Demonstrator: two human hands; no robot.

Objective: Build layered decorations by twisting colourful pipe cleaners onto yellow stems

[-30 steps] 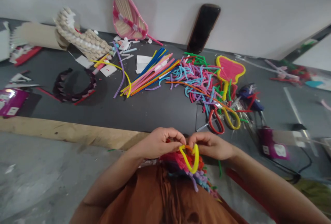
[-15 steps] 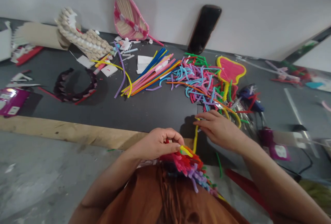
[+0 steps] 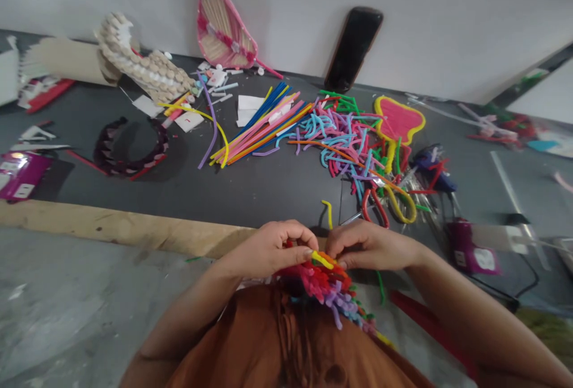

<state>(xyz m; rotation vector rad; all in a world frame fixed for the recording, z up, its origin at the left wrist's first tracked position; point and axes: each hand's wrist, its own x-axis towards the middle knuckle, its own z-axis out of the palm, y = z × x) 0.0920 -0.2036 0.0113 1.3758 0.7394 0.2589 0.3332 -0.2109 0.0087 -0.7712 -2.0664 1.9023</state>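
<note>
A multicoloured pipe-cleaner chain hangs over my lap, running from red and orange through purple to blue and green. My left hand grips its upper end, thumb and fingers pinched beside a short yellow pipe cleaner. Close on the other side, my right hand has its fingertips closed on the orange part of the chain; the exact contact is partly hidden. Just above my hands, a loose bent yellow piece lies on the table's front edge.
Cut pipe-cleaner pieces form a heap beside a bundle of longer ones. Red-and-yellow-handled scissors lie at the right. A phone leans on the wall. A dark headband and a purple box lie left.
My right hand moved up from the chain with a yellow pipe-cleaner piece, left it on the table edge, and came back to the chain. My left hand stayed in place, holding on.
</note>
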